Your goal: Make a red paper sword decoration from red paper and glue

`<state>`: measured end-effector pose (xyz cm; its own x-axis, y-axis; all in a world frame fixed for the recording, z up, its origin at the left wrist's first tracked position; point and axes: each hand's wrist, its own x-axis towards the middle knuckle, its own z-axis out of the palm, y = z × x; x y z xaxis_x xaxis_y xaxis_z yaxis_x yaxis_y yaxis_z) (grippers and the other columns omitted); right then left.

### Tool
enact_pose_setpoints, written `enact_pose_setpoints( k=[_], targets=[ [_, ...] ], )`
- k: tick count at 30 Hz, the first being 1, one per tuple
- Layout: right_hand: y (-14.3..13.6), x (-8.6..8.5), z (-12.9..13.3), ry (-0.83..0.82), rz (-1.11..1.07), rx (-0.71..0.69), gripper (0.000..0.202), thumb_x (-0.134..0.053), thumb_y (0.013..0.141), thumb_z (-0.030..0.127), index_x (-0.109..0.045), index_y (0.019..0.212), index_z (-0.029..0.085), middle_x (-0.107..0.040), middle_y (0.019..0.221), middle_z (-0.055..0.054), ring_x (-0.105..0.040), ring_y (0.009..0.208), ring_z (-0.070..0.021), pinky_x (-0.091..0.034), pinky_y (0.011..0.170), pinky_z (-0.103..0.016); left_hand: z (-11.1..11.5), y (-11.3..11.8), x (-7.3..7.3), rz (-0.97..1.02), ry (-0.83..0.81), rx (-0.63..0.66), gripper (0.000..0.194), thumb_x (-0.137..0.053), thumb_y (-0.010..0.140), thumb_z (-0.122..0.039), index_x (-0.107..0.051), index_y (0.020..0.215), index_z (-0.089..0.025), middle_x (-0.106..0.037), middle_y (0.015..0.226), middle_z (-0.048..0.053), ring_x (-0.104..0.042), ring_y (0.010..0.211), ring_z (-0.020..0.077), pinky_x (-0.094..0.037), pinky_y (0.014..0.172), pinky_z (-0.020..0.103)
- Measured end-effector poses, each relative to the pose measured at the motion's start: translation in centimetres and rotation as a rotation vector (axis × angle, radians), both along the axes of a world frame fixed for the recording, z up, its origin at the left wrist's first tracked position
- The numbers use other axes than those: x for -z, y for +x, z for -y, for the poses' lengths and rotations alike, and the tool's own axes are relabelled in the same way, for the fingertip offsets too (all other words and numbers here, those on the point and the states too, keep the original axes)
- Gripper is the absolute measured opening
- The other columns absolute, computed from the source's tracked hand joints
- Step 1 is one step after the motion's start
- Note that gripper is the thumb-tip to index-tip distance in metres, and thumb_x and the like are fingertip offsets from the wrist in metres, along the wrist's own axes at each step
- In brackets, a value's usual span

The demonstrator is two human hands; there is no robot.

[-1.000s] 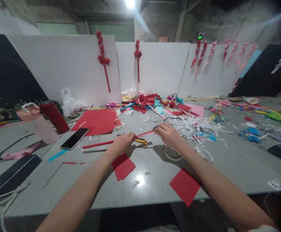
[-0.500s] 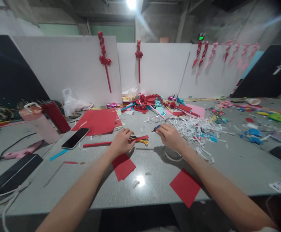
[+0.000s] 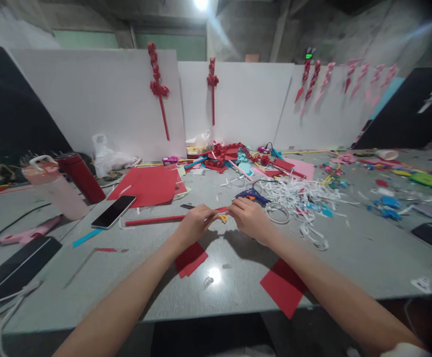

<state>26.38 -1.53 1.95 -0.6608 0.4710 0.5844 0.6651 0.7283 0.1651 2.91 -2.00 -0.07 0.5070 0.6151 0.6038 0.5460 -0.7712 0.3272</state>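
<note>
– While left fingers (image 3: 209,213) and right fingers (image 3: 235,207) both pinch the red paper strip (image 3: 221,210), where's it sit?
– Bridging the gap between them, around the middle of the desk (image 3: 350,267). Likely light, bendy, quick to crease. Take the ends, lightly.
– Red rod (image 3: 154,220) on the left?
– Same piece or separate, can't tell. Probably light, stiffer lengthwise. Glue gun (image 3: 257,195) lies just far of the right fingers.

From the middle of the view, a pink bottle (image 3: 58,196) and a dark red flask (image 3: 82,179) stand at nine o'clock, near a white plastic bag (image 3: 106,157). A phone (image 3: 114,212) lies between eight and nine o'clock. White shredded strips (image 3: 294,194) sprawl at three, a lamp (image 3: 201,4) shining at twelve
</note>
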Motion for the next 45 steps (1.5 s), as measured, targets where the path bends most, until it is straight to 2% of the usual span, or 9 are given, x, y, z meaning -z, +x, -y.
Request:
enact_pose_setpoints(
  k=[5,10,14,20,26,32,38,42,45],
  targets=[
    [0.0,0.5,0.0,-0.036,-0.014,0.039,0.015,-0.054,0.1,0.016,-0.066,0.09,0.017,-0.063,0.084,-0.007,-0.057,0.083,-0.0223,-0.038,0.071,-0.034,0.0,-0.1,0.4,-0.026,0.059,-0.006,0.025,-0.052,0.104,-0.026,-0.071,0.118,-0.018,-0.076,0.099,0.01,-0.069,0.089,0.0188,-0.053,0.082,0.031],
    [-0.3,0.9,0.1,-0.134,-0.088,0.077,0.017,-0.056,0.1,0.017,-0.065,0.085,0.018,-0.063,0.08,-0.005,-0.06,0.077,-0.0185,-0.035,0.066,-0.031,0.0,-0.2,0.6,-0.001,0.05,-0.011,0.025,-0.053,0.103,-0.027,-0.074,0.113,-0.019,-0.077,0.102,0.011,-0.072,0.093,0.0205,-0.056,0.085,0.033],
    [-0.4,0.7,0.3,-0.157,-0.108,0.081,0.019,-0.055,0.101,0.018,-0.064,0.084,0.018,-0.064,0.079,-0.004,-0.06,0.073,-0.017,-0.034,0.064,-0.03,0.3,0.1,0.3,0.133,-0.022,-0.034,0.023,-0.06,0.1,-0.033,-0.077,0.108,-0.02,-0.079,0.101,0.01,-0.075,0.089,0.0209,-0.057,0.083,0.033],
    [-0.1,0.4,-0.1,-0.123,-0.158,0.042,0.018,-0.054,0.102,0.017,-0.065,0.089,0.018,-0.065,0.084,-0.006,-0.061,0.08,-0.0181,-0.04,0.069,-0.03,0.9,1.4,-0.6,0.526,-0.348,-0.125,0.023,-0.072,0.089,-0.043,-0.082,0.09,-0.022,-0.081,0.087,0.005,-0.077,0.079,0.0236,-0.061,0.075,0.033],
    [0.1,0.5,-0.4,-0.08,-0.145,0.007,0.018,-0.053,0.103,0.018,-0.067,0.091,0.019,-0.065,0.087,-0.007,-0.061,0.086,-0.0202,-0.044,0.075,-0.031,0.6,2.0,-0.7,0.683,-0.612,-0.056,0.031,-0.075,0.084,-0.046,-0.08,0.085,-0.015,-0.08,0.081,0.009,-0.078,0.078,0.0236,-0.064,0.08,0.036],
    [0.8,0.0,-0.3,-0.041,-0.21,-0.043,0.019,-0.05,0.104,0.017,-0.067,0.097,0.02,-0.067,0.09,-0.009,-0.062,0.088,-0.0216,-0.048,0.079,-0.034,0.0,0.9,-1.4,0.776,-0.854,0.075,0.047,-0.08,0.076,-0.057,-0.074,0.083,-0.011,-0.079,0.082,0.013,-0.078,0.073,0.0268,-0.066,0.077,0.042],
    [1.6,-0.8,0.0,0.001,-0.343,-0.145,0.016,-0.052,0.103,0.019,-0.067,0.103,0.022,-0.07,0.094,-0.008,-0.062,0.086,-0.0221,-0.051,0.08,-0.037,0.3,0.0,-3.0,0.837,-0.859,0.086,0.05,-0.083,0.07,-0.061,-0.067,0.077,-0.014,-0.075,0.073,0.007,-0.075,0.064,0.0236,-0.066,0.071,0.039],
    [1.9,-0.9,0.2,0.086,-0.417,-0.204,0.014,-0.057,0.1,0.017,-0.067,0.107,0.024,-0.071,0.095,-0.008,-0.063,0.085,-0.0222,-0.053,0.08,-0.04,0.0,-0.2,-2.9,0.907,-0.85,0.134,0.053,-0.077,0.076,-0.064,-0.059,0.069,-0.015,-0.066,0.059,0.002,-0.068,0.053,0.0186,-0.062,0.058,0.034],
    [2.1,-0.7,0.4,0.145,-0.472,-0.234,0.016,-0.06,0.099,0.018,-0.067,0.11,0.026,-0.071,0.095,-0.007,-0.064,0.083,-0.0226,-0.053,0.079,-0.042,-0.5,-0.3,-2.5,0.948,-0.842,0.123,0.056,-0.07,0.083,-0.066,-0.053,0.063,-0.016,-0.059,0.052,0.001,-0.058,0.043,0.013,-0.051,0.047,0.026]
  ],
)
